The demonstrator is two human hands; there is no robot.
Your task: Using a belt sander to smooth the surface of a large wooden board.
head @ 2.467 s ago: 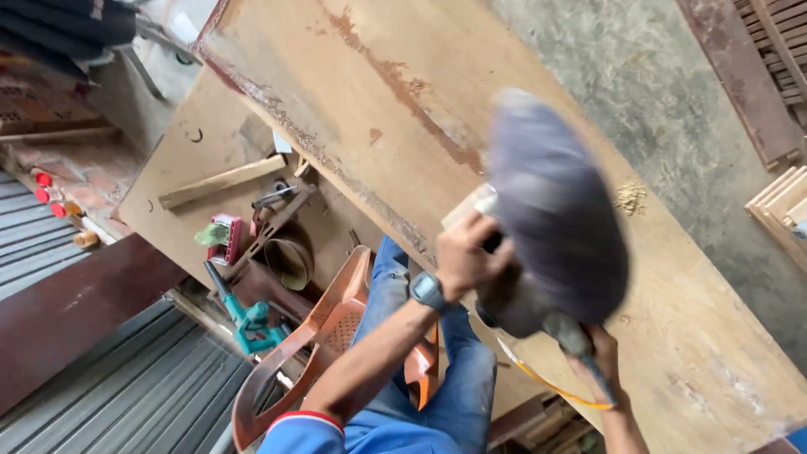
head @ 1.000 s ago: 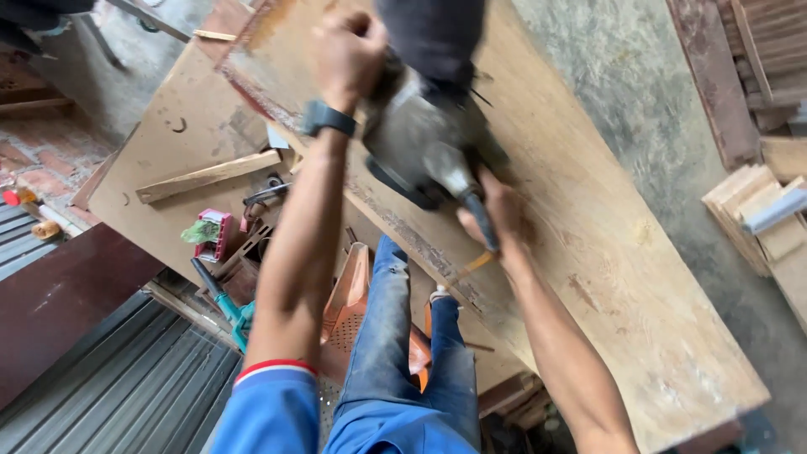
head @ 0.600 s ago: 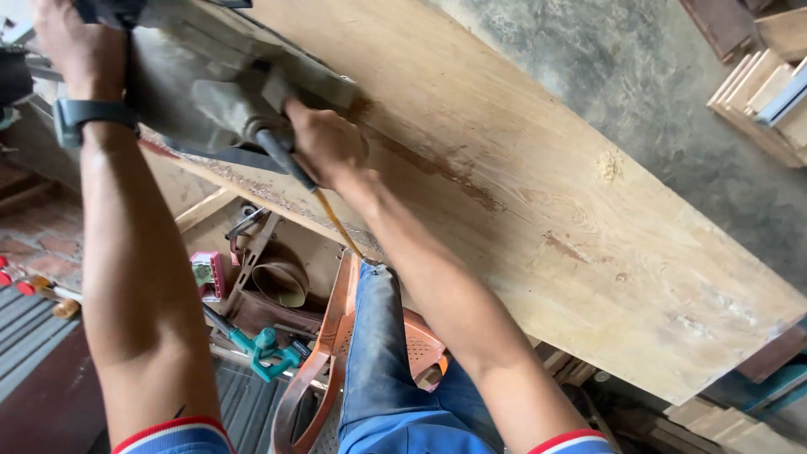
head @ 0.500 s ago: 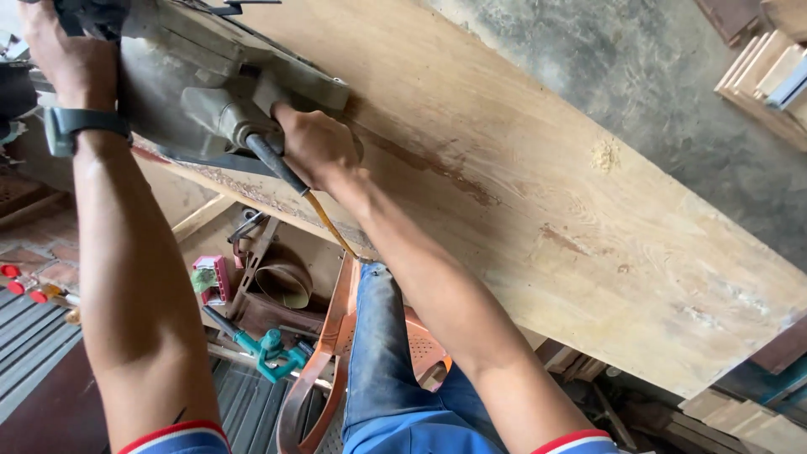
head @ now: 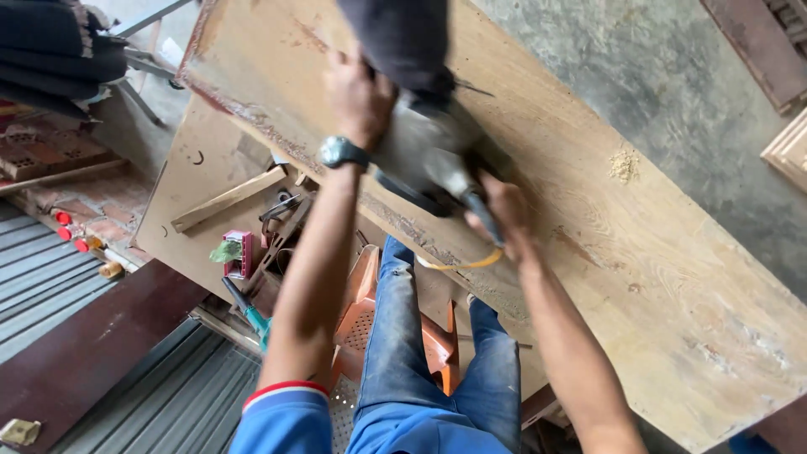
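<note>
So you've got both hands on the belt sander (head: 429, 155) right now: your left hand (head: 360, 97) is wrapped tight over the front knob, and your right hand (head: 498, 214) is clamped around the rear handle, with the yellow cord (head: 458, 264) looping out just under that hand. The sander sits flat on the wide wooden plank (head: 622, 252), about mid-length, nearer the edge on your side, and its dark dust bag (head: 395, 38) sticks up just past your left hand.

Progress-wise, I'd say you're somewhere in the middle. The wood out beyond your right hand looks pale and mostly clean, with a few reddish streaks and whitish patches left at the far end. Past your left hand the plank looks darker, with a brownish stain and crusty old finish along the near edge, so that stretch looks like it needs the most work. There's a little sawdust pile (head: 624, 164) off past your right hand too.
</note>
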